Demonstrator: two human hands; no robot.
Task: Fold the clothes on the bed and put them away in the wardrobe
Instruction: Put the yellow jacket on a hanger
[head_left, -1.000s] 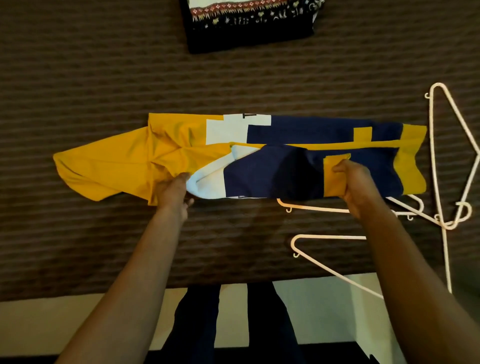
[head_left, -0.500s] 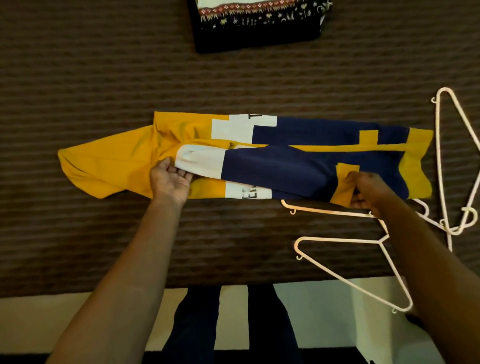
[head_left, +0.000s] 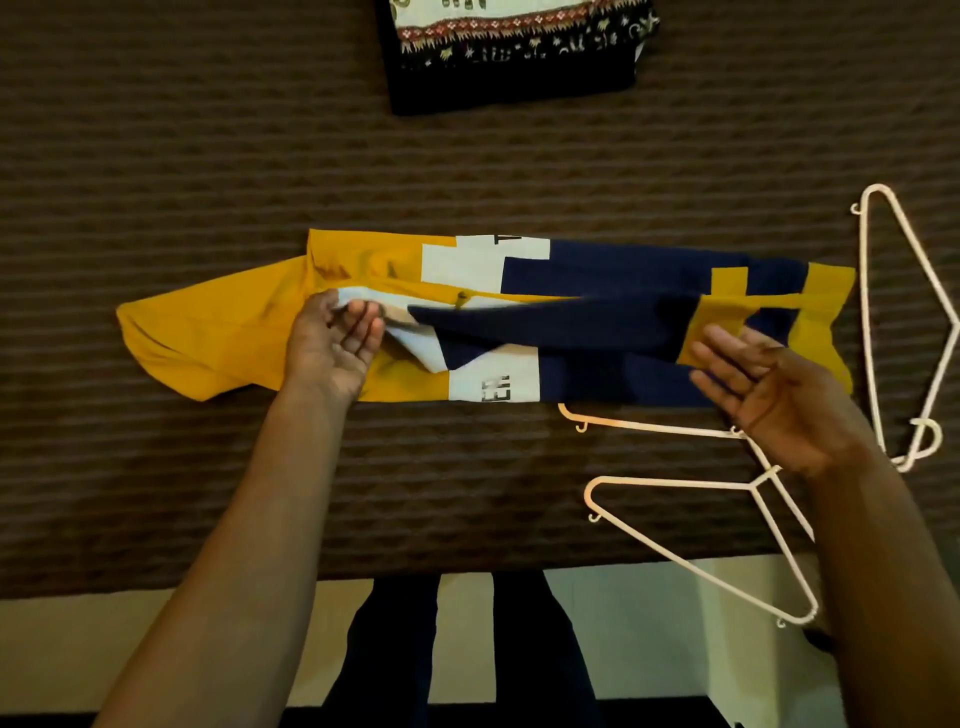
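shirt (head_left: 597, 332) laid mid-frame on bed (head_left: 156, 156) | white fold pinched by left hand (head_left: 332, 348) | right hand (head_left: 769, 384) held flat, fingers straight, centre right

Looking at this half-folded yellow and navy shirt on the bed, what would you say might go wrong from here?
1. The right hand is open and only the left hand pinches the shirt, so the raised navy flap may slump and crease.
2. One white hanger lies partly under the shirt's near edge; the next fold could snag or drag it.
3. The yellow sleeve sticks out at the left and may leave the fold uneven.
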